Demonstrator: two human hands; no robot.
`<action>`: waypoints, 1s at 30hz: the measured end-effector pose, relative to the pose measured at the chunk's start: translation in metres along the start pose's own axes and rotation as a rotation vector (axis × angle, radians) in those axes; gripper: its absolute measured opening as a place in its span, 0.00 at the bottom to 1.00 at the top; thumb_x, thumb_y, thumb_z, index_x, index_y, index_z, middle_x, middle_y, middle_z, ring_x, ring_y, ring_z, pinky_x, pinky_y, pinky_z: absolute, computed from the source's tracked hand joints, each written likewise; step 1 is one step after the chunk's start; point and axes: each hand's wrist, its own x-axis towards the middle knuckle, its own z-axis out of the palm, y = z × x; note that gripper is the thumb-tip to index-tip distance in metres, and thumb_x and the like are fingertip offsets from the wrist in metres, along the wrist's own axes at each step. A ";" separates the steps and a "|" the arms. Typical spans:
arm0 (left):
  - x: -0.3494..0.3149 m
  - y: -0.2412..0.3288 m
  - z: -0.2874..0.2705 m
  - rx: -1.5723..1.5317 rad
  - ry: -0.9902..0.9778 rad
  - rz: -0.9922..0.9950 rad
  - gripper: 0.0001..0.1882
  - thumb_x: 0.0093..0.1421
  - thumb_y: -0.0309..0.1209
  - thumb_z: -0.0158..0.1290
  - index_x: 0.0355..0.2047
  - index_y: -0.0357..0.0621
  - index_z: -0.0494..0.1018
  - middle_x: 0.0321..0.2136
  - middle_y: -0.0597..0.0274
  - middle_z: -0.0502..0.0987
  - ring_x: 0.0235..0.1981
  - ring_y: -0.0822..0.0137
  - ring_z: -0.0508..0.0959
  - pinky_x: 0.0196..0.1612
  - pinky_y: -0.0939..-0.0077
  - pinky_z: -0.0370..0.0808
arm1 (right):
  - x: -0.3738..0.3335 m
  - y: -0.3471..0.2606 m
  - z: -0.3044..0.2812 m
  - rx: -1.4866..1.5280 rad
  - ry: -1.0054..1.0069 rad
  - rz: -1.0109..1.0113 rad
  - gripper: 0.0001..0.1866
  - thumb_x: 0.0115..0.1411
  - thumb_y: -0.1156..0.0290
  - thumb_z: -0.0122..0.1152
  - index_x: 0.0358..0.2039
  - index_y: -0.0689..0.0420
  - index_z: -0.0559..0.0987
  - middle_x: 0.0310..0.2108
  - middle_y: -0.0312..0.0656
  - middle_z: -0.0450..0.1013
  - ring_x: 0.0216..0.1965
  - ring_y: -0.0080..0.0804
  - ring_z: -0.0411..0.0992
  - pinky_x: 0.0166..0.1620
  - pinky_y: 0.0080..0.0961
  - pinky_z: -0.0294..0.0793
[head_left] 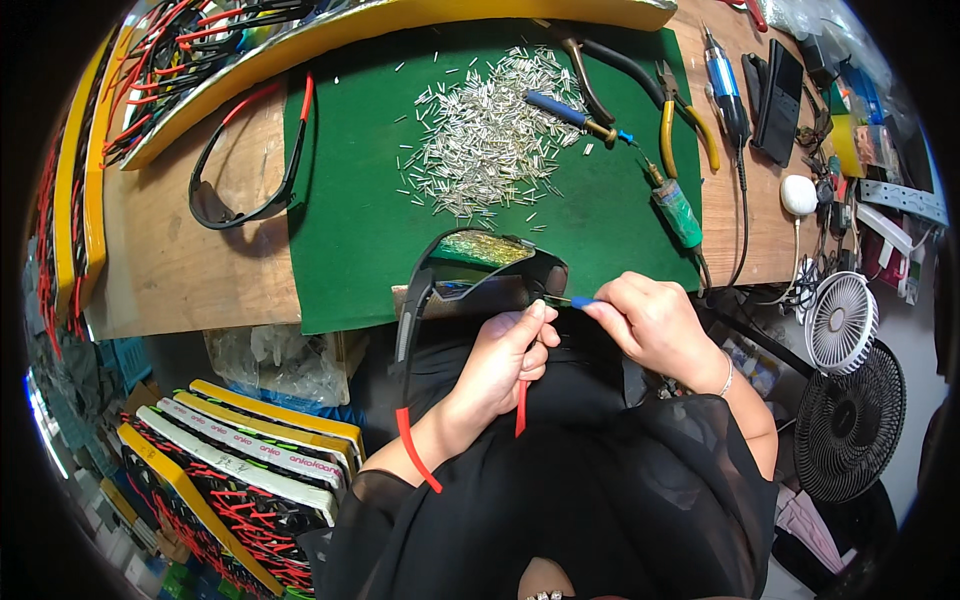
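My left hand [506, 363] is closed around one temple of a pair of black sunglasses [432, 277] with red temple tips, held over the near edge of the green mat. The other temple hangs across my left forearm. In my right hand [657, 322] is a thin screwdriver [583, 302] with a blue handle. Its shaft points at the hinge beside my left fingertips; whether the tip touches a screw is too small to tell. Beyond the glasses, a heap of small silvery metal pins [490, 135] covers the middle of the mat [350, 200].
A second pair of sunglasses [250, 215] lies at the left. Past the pins are another blue-handled tool [556, 109], yellow-handled pliers [668, 125] and a green-handled soldering iron [677, 212]. A blue electric screwdriver [722, 75], phone [779, 103] and white fan [841, 322] sit right. Boxes of glasses [240, 440] stand lower left.
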 end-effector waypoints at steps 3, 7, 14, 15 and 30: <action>0.001 0.001 0.000 -0.008 -0.008 -0.003 0.14 0.63 0.38 0.42 0.35 0.38 0.66 0.22 0.67 0.67 0.12 0.84 0.56 0.14 0.90 0.51 | 0.007 -0.010 -0.008 0.150 0.142 0.061 0.13 0.50 0.63 0.61 0.23 0.59 0.70 0.18 0.42 0.65 0.18 0.40 0.68 0.21 0.30 0.68; 0.000 0.002 0.001 0.009 -0.005 -0.005 0.14 0.63 0.38 0.42 0.35 0.38 0.66 0.22 0.67 0.67 0.12 0.84 0.56 0.14 0.90 0.52 | 0.003 -0.002 -0.003 0.092 0.047 0.052 0.13 0.49 0.66 0.62 0.28 0.58 0.69 0.22 0.40 0.64 0.20 0.39 0.68 0.23 0.29 0.68; 0.000 0.001 0.001 -0.003 -0.008 -0.011 0.14 0.63 0.38 0.42 0.35 0.37 0.66 0.22 0.67 0.67 0.12 0.84 0.56 0.14 0.90 0.51 | 0.005 -0.008 -0.007 0.171 0.070 0.087 0.15 0.49 0.64 0.62 0.31 0.59 0.69 0.23 0.42 0.66 0.21 0.38 0.69 0.24 0.29 0.69; 0.000 0.002 0.002 0.001 -0.003 -0.013 0.14 0.63 0.38 0.42 0.35 0.37 0.66 0.22 0.68 0.67 0.12 0.84 0.56 0.14 0.90 0.52 | 0.007 -0.008 -0.006 0.186 0.089 0.089 0.15 0.49 0.64 0.62 0.31 0.59 0.69 0.23 0.42 0.66 0.22 0.38 0.69 0.24 0.29 0.69; 0.001 0.002 -0.001 0.001 -0.029 -0.013 0.15 0.63 0.39 0.42 0.36 0.36 0.65 0.22 0.67 0.67 0.12 0.84 0.55 0.14 0.90 0.51 | 0.005 -0.008 -0.008 0.159 0.053 0.086 0.12 0.51 0.65 0.61 0.26 0.60 0.70 0.20 0.42 0.66 0.20 0.38 0.69 0.23 0.28 0.69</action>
